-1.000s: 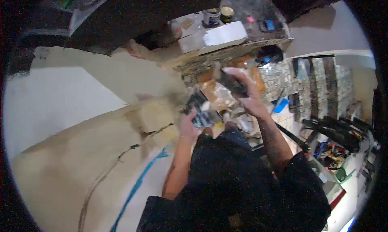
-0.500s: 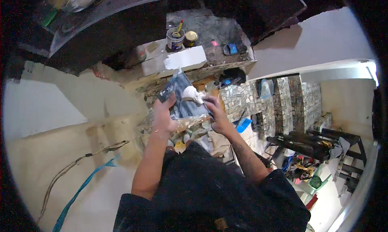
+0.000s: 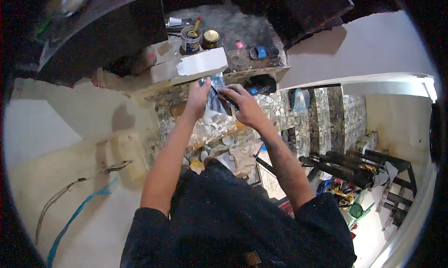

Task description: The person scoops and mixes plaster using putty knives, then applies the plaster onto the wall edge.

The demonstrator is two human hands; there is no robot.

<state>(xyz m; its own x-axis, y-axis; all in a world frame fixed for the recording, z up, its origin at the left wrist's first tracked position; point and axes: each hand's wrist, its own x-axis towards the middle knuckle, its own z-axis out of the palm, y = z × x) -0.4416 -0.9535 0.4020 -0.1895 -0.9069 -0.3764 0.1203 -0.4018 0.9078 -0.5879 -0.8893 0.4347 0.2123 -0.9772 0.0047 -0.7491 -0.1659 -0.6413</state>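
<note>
- L. hand [image 3: 198,99]: grasping dark-grey, white-smeared flat plate [image 3: 214,103], ctr., between hands.
- R. hand [image 3: 243,104]: gripping dark, narrow tool [image 3: 227,99] at plate; contact unclear.
- Far: whitish round bucket [image 3: 191,45], just L. of gold-lidded round tin [image 3: 211,36].

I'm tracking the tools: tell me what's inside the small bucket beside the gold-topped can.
A tool with a red and yellow handle leans in the bucket, its upper end sticking out above the rim. Whatever lies lower down is hidden by the bucket's wall.
</note>
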